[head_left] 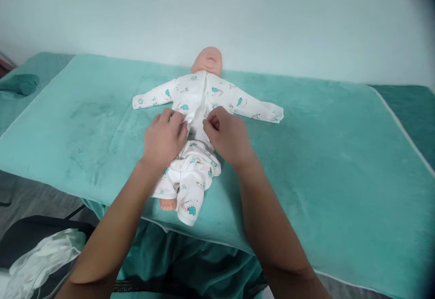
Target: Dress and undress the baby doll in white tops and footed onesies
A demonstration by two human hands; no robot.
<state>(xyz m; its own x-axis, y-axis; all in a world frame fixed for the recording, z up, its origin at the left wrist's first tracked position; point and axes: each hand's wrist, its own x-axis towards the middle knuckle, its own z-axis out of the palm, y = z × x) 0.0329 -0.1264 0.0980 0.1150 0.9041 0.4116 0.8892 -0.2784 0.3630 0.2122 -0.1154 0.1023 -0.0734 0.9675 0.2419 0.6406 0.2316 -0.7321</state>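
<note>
A baby doll (208, 61) lies on its back, head away from me and arms spread wide. It wears a white long-sleeved baby top (192, 84) with teal and pink prints, its front parted down the middle. Matching baby trousers (193, 174) sit bunched around the hips; one bare foot (168, 204) shows below the left leg, while the other is covered. My left hand (166, 136) is closed, its fingertips on the left front edge of the top near the belly. Opposite it, my right hand (227, 133) pinches the right front edge. Both hands partly hide the top's lower part.
A teal plush cover (326, 163) lies over the table, against a pale wall (272, 22). At the lower left, a clear plastic bag (44, 258) with white contents rests on a black chair (37, 231). Dark teal cloth (20, 84) lies at the far left.
</note>
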